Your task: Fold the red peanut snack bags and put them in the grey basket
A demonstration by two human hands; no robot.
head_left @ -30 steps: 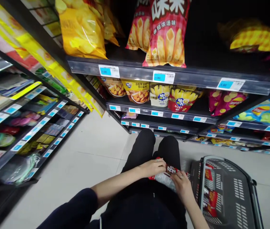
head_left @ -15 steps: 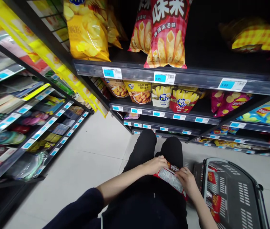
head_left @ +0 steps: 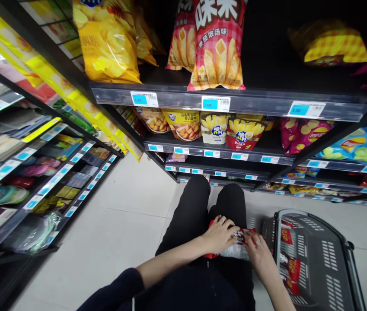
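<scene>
A red snack packet [head_left: 235, 251] with a pale printed back panel lies across my thighs. My left hand [head_left: 220, 234] is closed over its left part, fingers bent across the top edge. At the packet's right end, my right hand [head_left: 259, 249] grips it, with a ring on one finger. My fingers cover much of the wrapper. To the right of my right hand, a grey shopping basket [head_left: 319, 216] stands on the floor with several red packets [head_left: 292, 270] inside.
Ahead, a black shelf [head_left: 183, 93] carries a yellow chip bag [head_left: 108, 47], a pink checked snack bag [head_left: 218, 52] and pouches [head_left: 183, 125] lower down. Stocked shelves [head_left: 47, 185] run along the left. Pale floor tiles [head_left: 131, 233] lie between.
The packet has turned from slanting down to the right to nearly level. My left hand has moved slightly right and down along it; my right hand still holds its right end.
</scene>
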